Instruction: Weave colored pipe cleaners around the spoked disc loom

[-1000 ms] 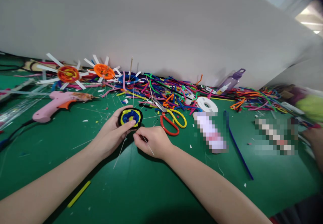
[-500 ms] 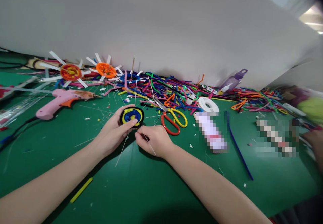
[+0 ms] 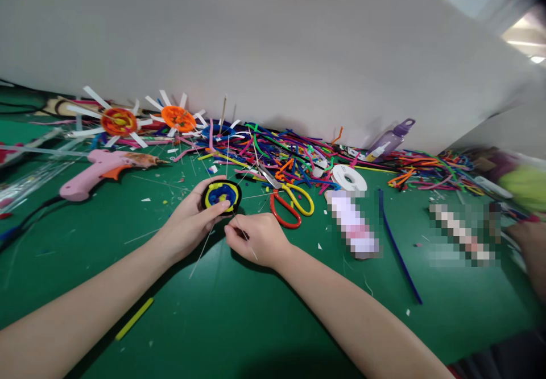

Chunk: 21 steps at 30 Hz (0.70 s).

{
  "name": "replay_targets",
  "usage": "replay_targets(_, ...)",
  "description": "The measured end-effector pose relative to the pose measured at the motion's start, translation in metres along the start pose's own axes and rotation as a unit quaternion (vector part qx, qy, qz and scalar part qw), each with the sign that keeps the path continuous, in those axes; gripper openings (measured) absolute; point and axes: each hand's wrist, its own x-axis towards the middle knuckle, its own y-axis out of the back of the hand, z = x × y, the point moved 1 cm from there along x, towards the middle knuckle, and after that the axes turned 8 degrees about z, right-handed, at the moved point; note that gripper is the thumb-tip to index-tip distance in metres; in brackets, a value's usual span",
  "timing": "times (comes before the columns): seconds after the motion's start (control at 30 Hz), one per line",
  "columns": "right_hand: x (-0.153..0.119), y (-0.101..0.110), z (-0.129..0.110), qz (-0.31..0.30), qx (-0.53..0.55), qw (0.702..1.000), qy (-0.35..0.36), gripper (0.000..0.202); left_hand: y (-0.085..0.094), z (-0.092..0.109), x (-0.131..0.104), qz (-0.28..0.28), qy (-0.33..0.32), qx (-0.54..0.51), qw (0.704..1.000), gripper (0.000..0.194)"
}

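My left hand is closed around a small round disc of coiled pipe cleaners, its thumb pressed on the face. The disc has a blue and yellow middle and a black outer ring. Thin pale spokes stick out from it on several sides. Just below the disc's lower right edge is my right hand, fingers curled in a pinch; what lies between the fingertips is too small to make out. One spoke passes across the right hand. Scissors with one red and one yellow handle lie beyond it, blades toward the pile.
Behind is a long pile of coloured pipe cleaners with two orange discs on white strips. A pink glue gun lies left, a white ribbon spool and purple bottle right. Another person's arm shows at the right edge.
The whole view has shifted slightly, so things sit a little further left. Both hands keep nearly the same pose at the disc.
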Motion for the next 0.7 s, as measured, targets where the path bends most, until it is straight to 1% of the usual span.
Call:
replay_targets(0.17, 0.0004, -0.0004, 0.001, 0.007, -0.003, 1.0, 0.002, 0.029, -0.0008, 0.0008, 0.0001, 0.008, 0.004, -0.005, 1.0, 0.062)
replay_targets(0.7, 0.0002, -0.0006, 0.0006, 0.001, 0.005, 1.0, 0.001, 0.027, 0.0013, -0.0011, -0.0005, 0.0, -0.007, 0.011, 1.0, 0.057)
